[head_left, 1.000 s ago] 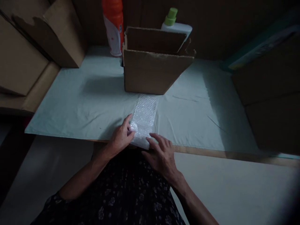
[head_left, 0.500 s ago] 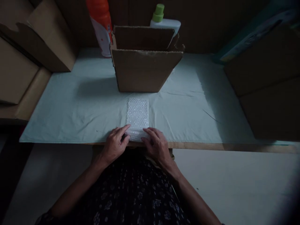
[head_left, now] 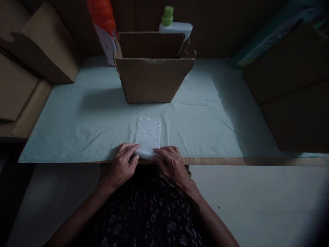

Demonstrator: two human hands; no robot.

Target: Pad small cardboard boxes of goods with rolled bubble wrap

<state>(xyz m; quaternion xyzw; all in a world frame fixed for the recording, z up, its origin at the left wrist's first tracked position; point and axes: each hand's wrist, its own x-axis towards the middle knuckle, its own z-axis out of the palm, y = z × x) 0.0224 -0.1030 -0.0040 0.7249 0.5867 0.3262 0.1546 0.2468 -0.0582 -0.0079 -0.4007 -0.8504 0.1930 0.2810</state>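
Observation:
A small piece of clear bubble wrap (head_left: 148, 132) lies at the table's front edge, its near end rolled or folded over into a thicker band. My left hand (head_left: 125, 163) grips the left end of that band between thumb and fingers. On the right end, my right hand (head_left: 171, 161) has its fingers on top and its thumb on the near side. The far part of the wrap lies flat on the cloth. Whether anything is inside the folded part I cannot tell.
An open cardboard box (head_left: 154, 80) stands upright just beyond the wrap. Behind it are an orange-topped bottle (head_left: 104, 31) and a white bottle with a green cap (head_left: 177, 27). More cardboard boxes flank the left (head_left: 51, 44) and right (head_left: 290, 92) on the pale cloth (head_left: 200, 130).
The flat part of the bubble wrap has become shorter, its far edge now nearer to me. Both hands stay on the near fold. The camera view has shifted slightly.

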